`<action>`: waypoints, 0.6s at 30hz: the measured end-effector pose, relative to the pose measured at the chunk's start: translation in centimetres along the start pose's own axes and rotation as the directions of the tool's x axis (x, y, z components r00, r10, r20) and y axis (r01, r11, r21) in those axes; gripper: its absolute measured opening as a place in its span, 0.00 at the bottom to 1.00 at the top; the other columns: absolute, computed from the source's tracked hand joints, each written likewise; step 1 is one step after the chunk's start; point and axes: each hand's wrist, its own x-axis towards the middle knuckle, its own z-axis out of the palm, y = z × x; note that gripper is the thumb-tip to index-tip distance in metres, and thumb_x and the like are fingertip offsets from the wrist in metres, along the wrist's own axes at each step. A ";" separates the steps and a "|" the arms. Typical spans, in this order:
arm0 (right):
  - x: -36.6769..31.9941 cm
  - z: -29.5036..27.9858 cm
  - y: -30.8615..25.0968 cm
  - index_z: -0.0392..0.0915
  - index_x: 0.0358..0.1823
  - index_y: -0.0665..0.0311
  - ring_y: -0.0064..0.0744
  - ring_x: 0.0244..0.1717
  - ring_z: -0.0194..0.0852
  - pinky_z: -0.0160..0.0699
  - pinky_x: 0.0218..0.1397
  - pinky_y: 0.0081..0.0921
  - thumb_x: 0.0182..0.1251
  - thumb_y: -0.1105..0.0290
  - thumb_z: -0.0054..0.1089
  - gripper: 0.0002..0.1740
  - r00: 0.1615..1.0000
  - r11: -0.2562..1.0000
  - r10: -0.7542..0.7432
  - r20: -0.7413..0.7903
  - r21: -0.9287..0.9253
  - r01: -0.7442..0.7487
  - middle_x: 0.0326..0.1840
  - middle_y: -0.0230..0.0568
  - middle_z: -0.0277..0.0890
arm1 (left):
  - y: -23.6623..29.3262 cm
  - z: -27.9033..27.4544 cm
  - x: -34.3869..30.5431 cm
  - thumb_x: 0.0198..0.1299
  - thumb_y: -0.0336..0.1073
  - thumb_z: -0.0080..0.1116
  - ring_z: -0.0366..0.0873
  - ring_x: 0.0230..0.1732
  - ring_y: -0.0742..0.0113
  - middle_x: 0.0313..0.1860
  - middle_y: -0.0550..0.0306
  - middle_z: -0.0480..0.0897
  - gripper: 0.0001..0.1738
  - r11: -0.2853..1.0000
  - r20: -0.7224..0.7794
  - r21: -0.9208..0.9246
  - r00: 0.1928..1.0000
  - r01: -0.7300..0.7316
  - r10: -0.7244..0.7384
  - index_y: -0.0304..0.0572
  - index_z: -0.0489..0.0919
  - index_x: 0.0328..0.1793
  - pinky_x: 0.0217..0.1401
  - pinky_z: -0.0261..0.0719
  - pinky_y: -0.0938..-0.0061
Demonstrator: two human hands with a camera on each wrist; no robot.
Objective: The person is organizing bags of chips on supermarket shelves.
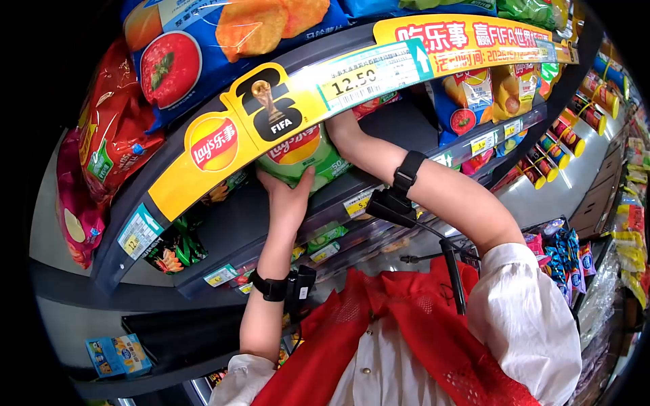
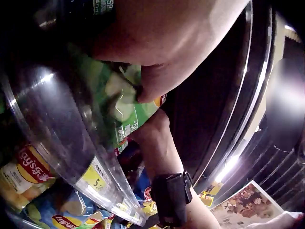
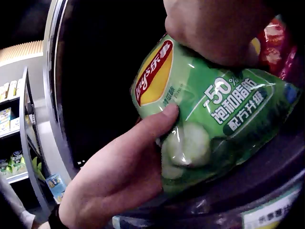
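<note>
A green Lay's chip bag [image 1: 305, 162] [image 2: 114, 90] [image 3: 190, 124] lies tilted on a dark shelf, partly behind the yellow price strip. The left hand [image 1: 288, 196] [image 2: 167, 43] [image 3: 119, 162] grips its lower side, thumb on the front and the other fingers hidden behind it. Reaching under the strip from the other side, the right hand [image 1: 344, 134] [image 2: 155, 129] [image 3: 219, 28] touches the bag's far side; its fingers are out of sight in all three views.
The curved strip [image 1: 196, 152] overhangs the shelf [image 1: 244, 223]. Large blue [image 1: 176, 61] and red [image 1: 115, 128] chip bags stand above. Smaller chip bags [image 1: 467, 101] are to the right, with a lower tier [image 1: 359, 233] below. A red bag [image 3: 274, 43] sits behind the green one.
</note>
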 end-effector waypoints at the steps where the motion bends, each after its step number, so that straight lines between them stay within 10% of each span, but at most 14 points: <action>1: -0.3 -0.1 -0.6 0.71 0.45 0.79 0.59 0.47 0.70 0.65 0.53 0.36 0.69 0.57 0.33 0.28 1.000 1.000 -0.005 -0.006 -0.005 0.005 0.44 0.65 0.73 | 0.0 0.3 0.1 0.54 0.36 0.61 0.56 0.65 0.59 0.65 0.42 0.57 0.49 1.000 0.013 -0.027 1.000 -0.002 0.003 0.30 0.38 0.69 0.66 0.54 0.73; 9: -4.0 -1.2 -6.2 0.72 0.45 0.73 0.61 0.48 0.68 0.64 0.52 0.42 0.70 0.57 0.34 0.24 0.984 0.988 -0.118 -0.135 -0.114 0.103 0.43 0.66 0.72 | -0.6 -1.1 -1.3 0.51 0.26 0.60 0.45 0.70 0.53 0.70 0.40 0.44 0.51 0.963 0.044 -0.079 0.965 -0.256 0.260 0.32 0.33 0.71 0.70 0.45 0.62; 12: -7.2 -3.0 -7.8 0.70 0.48 0.72 0.60 0.48 0.68 0.64 0.53 0.42 0.69 0.60 0.38 0.21 0.969 0.882 -0.246 -0.038 -0.423 0.207 0.48 0.64 0.69 | 1.1 -2.3 -3.5 0.54 0.28 0.58 0.43 0.72 0.51 0.71 0.37 0.42 0.49 0.950 0.072 -0.033 0.948 -0.309 0.311 0.33 0.34 0.71 0.72 0.39 0.60; 18: -17.7 -7.3 -7.8 0.64 0.58 0.70 0.49 0.64 0.56 0.55 0.65 0.37 0.66 0.65 0.46 0.22 0.910 0.751 -0.412 -0.040 -0.581 0.315 0.62 0.53 0.61 | 1.1 -1.9 -7.9 0.53 0.31 0.57 0.44 0.71 0.43 0.70 0.38 0.44 0.44 0.655 0.228 0.086 0.654 -0.751 0.721 0.34 0.42 0.70 0.71 0.42 0.51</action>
